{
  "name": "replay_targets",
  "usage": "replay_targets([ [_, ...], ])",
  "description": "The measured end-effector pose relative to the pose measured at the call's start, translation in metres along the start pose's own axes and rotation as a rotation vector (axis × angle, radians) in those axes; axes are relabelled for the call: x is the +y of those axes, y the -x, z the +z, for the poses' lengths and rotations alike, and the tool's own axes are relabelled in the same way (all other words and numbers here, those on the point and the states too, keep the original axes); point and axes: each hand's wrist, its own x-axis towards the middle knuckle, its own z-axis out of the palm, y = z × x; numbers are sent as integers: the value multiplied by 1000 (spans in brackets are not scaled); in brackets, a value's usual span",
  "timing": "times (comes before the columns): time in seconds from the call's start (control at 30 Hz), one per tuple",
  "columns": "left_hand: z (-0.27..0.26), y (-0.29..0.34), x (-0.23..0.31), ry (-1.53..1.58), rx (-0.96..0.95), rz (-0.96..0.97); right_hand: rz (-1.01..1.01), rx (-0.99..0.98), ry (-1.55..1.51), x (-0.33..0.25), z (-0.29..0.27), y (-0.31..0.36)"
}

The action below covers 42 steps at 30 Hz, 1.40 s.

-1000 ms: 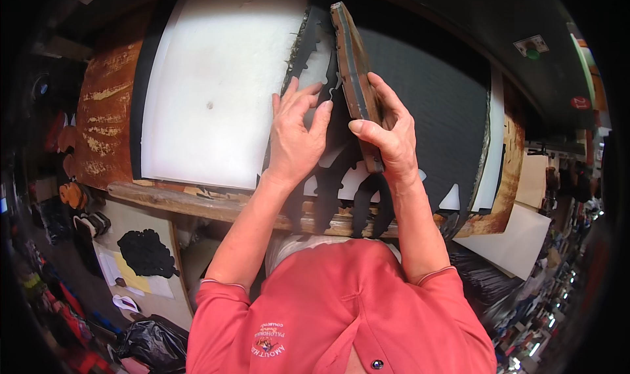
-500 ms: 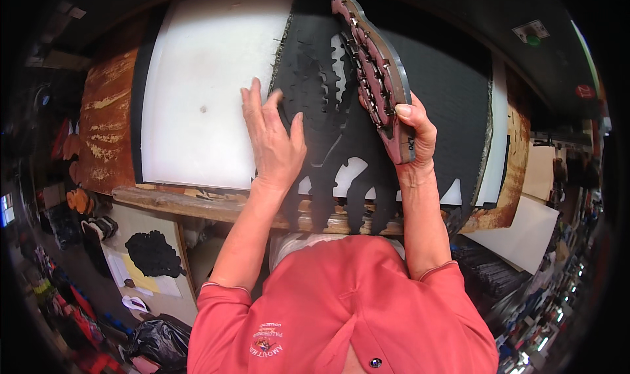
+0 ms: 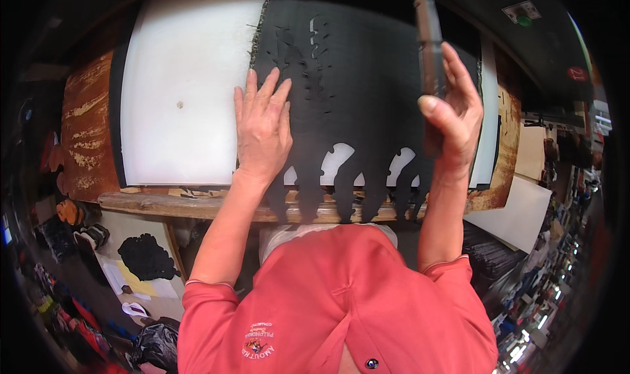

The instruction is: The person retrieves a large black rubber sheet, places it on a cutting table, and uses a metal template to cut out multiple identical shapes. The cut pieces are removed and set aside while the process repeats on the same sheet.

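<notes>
While the left hand [image 3: 262,131] spreads empty fingers over the left edge of the black sheet [image 3: 374,65], the right hand [image 3: 458,115] clasps the brown slab [image 3: 430,52] between thumb and fingers, edge-on over the sheet's right side, long axis running fore-and-aft.

One left hand [image 3: 262,128] and one right hand [image 3: 459,115], two in all. One cutting die [image 3: 429,52]. One black sheet [image 3: 377,79], with two tall curved cut-outs [image 3: 336,164] at the near edge. One wide white board [image 3: 190,65]. One wooden beam [image 3: 177,205]. One green push-button [image 3: 523,20], one round red sticker [image 3: 577,73]. One black plastic bag [image 3: 156,349].
</notes>
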Motion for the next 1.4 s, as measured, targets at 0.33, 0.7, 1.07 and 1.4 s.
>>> replay_targets([
  [0.33,3,0,1,-43,18,30,-236,26,909,84,36,47],
  [0.7,-10,4,4,62,62,56,-343,10,866,89,33,42],
  [1.07,-18,116,76,482,-52,253,-404,11,825,97,47,32],
  [1.4,11,125,69,69,136,318,-748,328,536,45,-27,39],
])
